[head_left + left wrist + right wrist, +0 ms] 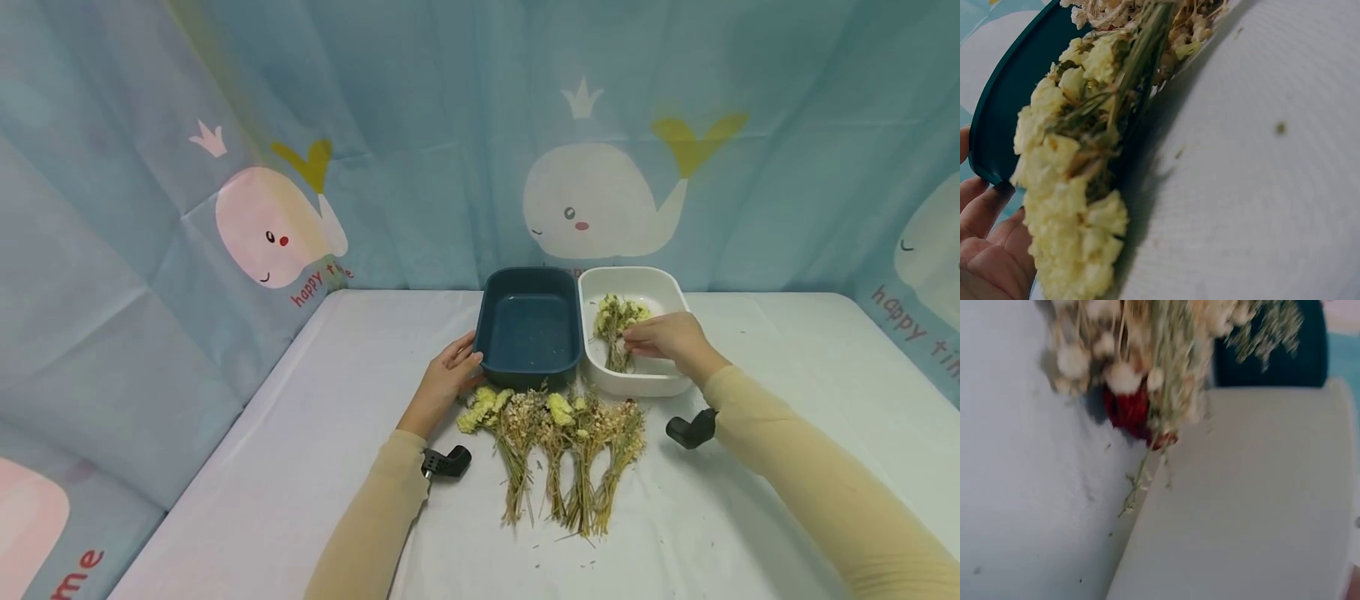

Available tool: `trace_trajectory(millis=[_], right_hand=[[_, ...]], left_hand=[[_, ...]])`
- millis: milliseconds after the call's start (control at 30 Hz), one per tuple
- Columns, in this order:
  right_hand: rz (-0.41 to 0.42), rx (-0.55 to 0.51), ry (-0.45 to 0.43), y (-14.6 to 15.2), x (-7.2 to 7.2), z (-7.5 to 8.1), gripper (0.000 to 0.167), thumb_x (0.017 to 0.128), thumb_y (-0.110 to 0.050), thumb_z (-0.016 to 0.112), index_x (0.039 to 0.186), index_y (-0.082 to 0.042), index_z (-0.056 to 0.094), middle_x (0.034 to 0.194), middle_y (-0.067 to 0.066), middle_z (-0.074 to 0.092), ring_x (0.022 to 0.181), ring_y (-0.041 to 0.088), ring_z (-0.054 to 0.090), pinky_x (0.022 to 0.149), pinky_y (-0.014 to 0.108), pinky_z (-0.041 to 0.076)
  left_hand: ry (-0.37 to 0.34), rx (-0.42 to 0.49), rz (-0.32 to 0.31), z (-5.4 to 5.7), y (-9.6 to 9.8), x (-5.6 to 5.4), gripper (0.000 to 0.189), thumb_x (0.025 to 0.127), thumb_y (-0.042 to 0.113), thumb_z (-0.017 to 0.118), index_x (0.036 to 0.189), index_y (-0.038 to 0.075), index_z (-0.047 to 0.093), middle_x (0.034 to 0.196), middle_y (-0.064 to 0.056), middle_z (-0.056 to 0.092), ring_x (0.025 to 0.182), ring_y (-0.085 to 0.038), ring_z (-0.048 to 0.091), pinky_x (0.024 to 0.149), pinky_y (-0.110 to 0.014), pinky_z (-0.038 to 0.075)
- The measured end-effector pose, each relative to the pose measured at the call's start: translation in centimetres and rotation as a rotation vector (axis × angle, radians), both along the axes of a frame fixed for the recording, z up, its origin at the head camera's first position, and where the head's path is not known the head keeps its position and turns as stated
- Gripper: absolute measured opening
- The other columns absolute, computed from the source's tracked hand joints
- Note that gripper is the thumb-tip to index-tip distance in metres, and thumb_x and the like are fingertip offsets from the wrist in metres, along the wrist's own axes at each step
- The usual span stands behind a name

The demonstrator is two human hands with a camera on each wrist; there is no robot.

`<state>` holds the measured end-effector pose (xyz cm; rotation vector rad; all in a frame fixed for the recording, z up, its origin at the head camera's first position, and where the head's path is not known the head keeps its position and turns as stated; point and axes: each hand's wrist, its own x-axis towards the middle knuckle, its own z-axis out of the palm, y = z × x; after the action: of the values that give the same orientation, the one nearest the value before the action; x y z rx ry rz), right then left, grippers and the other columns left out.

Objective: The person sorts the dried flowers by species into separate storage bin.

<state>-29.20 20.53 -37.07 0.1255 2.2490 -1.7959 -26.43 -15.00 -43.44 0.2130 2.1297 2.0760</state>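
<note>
My left hand rests against the near left corner of a dark blue tray, its fingertips touching the outer wall. In the left wrist view, fingers show beside that tray and a pale yellow dried flower bunch. Over the white tray, my right hand pinches a yellow dried flower bunch by its stems. That bunch lies inside the tray, flower heads toward the far side. Only a sliver of the right hand appears in the right wrist view.
Several dried flower bunches lie side by side in front of the trays, stems toward me. One has a dark red flower. Small plant crumbs dot the white tablecloth. A blue whale-print curtain hangs behind.
</note>
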Motion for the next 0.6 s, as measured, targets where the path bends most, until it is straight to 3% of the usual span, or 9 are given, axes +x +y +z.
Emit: trace_trajectory(millis=[100, 267, 600], right_hand=[[-0.006, -0.024, 0.01, 0.1, 0.8, 0.5, 0.054, 0.097, -0.011, 0.064, 0.14, 0.016, 0.045, 0.077, -0.013, 0.073, 0.076, 0.0, 0.073, 0.083, 0.021, 0.062], [0.064, 0.027, 0.061, -0.1, 3.0, 1.1, 0.054, 0.098, -0.019, 0.065, 0.137, 0.014, 0.05, 0.084, -0.015, 0.074, 0.082, 0.0, 0.073, 0.087, 0.023, 0.061], [0.159, 0.01, 0.068, -1.3, 8.0, 0.9, 0.053, 0.094, -0.021, 0.07, 0.132, 0.013, 0.056, 0.098, -0.004, 0.078, 0.09, 0.004, 0.074, 0.088, 0.024, 0.062]], left_hand=[[0.002, 0.005, -0.006, 0.0, -0.1, 0.0, 0.055, 0.104, 0.024, 0.055, 0.156, 0.021, 0.035, 0.161, -0.005, 0.035, 0.146, -0.024, 0.04, 0.114, -0.044, 0.048], [0.004, 0.01, 0.006, -0.3, -0.2, -0.2, 0.056, 0.104, 0.024, 0.056, 0.156, 0.02, 0.034, 0.161, -0.005, 0.035, 0.144, -0.025, 0.043, 0.112, -0.043, 0.049], [0.005, 0.002, 0.001, -0.3, -0.1, -0.1, 0.057, 0.104, 0.025, 0.055, 0.156, 0.02, 0.034, 0.162, -0.007, 0.034, 0.145, -0.027, 0.042, 0.113, -0.044, 0.049]])
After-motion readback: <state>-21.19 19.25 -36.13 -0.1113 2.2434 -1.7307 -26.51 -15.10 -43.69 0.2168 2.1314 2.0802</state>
